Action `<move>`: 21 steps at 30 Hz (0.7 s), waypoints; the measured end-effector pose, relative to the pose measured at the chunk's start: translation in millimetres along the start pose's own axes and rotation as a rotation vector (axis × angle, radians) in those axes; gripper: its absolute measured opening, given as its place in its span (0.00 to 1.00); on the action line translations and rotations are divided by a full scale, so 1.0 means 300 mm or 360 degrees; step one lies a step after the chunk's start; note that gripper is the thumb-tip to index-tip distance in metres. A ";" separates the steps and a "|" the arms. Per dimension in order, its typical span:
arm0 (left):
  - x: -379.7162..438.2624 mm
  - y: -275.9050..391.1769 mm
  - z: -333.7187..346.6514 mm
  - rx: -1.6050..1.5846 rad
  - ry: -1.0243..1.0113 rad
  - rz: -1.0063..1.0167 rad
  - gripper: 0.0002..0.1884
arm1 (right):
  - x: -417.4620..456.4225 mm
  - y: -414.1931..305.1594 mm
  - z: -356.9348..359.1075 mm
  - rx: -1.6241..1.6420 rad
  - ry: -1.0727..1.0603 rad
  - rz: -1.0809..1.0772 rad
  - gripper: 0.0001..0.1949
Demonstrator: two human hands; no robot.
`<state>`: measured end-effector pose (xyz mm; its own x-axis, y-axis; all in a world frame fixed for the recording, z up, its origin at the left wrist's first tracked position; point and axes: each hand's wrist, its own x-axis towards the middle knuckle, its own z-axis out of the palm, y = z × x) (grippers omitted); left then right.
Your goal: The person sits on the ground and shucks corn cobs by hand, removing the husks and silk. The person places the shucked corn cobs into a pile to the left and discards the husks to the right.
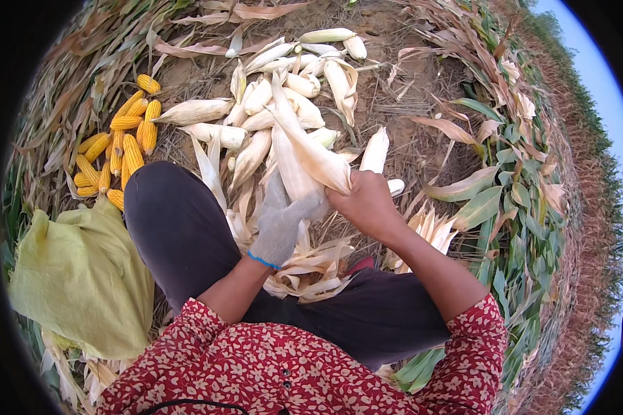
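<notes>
My left hand [285,218], in a grey knit glove with a blue cuff edge, grips the lower end of an ear of corn in its pale husk [289,161]. A strip of dry husk [319,158], partly split away from that ear, is pinched in my bare right hand [361,205]. Its tip still lies against the ear's upper end. No kernels show on this ear. Just beyond my hands lies a heap of unhusked corn ears [259,96] on the soil. Loose husks [311,270] lie between my legs, below the gloved hand.
Husked yellow cobs [132,150] are piled at the left, beside my bent knee [171,223]. A yellow-green woven sack [83,280] lies nearer on that side. Cut corn stalks and leaves [519,218] line the right, with more dry stalks [72,98] at the far left.
</notes>
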<state>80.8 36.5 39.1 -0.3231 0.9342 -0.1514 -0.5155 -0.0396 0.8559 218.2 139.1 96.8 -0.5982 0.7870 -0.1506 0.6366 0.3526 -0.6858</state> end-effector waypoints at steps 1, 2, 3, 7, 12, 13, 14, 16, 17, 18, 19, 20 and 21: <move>-0.004 0.000 0.003 0.0059 0.0029 0.0019 0.40 | 0.000 0.002 0.008 -0.0011 0.0018 -0.0011 0.14; -0.007 0.000 0.008 0.0117 0.0059 0.0038 0.40 | 0.001 -0.001 0.009 -0.0038 0.0022 -0.0015 0.14; -0.009 0.001 0.012 0.0174 0.0090 0.0056 0.40 | 0.001 -0.006 0.008 -0.0068 0.0024 -0.0019 0.14; -0.011 0.002 0.012 0.0124 0.0072 0.0072 0.40 | 0.009 -0.017 0.019 -0.0013 0.0044 -0.0005 0.13; 0.010 -0.025 -0.017 -0.0289 0.0029 -0.0010 0.37 | 0.029 -0.010 0.013 0.0178 0.0020 0.0145 0.17; 0.012 -0.030 -0.021 -0.0422 0.0023 -0.0047 0.36 | 0.032 -0.006 0.010 0.0242 0.0009 0.0178 0.17; 0.014 -0.034 -0.023 -0.0555 0.0017 -0.0084 0.36 | 0.037 0.010 0.013 0.0343 -0.0011 0.0223 0.17; 0.012 -0.032 -0.020 -0.0705 0.0014 -0.0122 0.35 | 0.042 0.035 0.015 0.0543 -0.0053 0.0319 0.17; 0.013 -0.030 -0.016 -0.0720 0.0015 -0.0121 0.36 | 0.038 0.041 0.011 0.0543 -0.0055 0.0271 0.17; 0.013 -0.028 -0.017 -0.0728 0.0024 -0.0115 0.36 | 0.035 0.029 0.008 0.0550 -0.0063 0.0217 0.17; 0.013 -0.026 -0.017 -0.0706 0.0038 -0.0102 0.36 | 0.032 0.016 0.005 0.0557 -0.0069 0.0165 0.16; 0.011 -0.023 -0.016 -0.0685 0.0052 -0.0090 0.36 | 0.027 -0.002 0.002 0.0437 -0.0067 0.0100 0.16; 0.009 -0.020 -0.012 -0.0666 0.0061 -0.0083 0.37 | 0.016 -0.024 -0.004 0.0315 -0.0060 0.0040 0.15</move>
<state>80.1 38.0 31.8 -0.3133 0.9252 -0.2140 -0.8070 -0.1406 0.5735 211.2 141.0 102.0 -0.6036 0.7735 -0.1933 0.5455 0.2238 -0.8076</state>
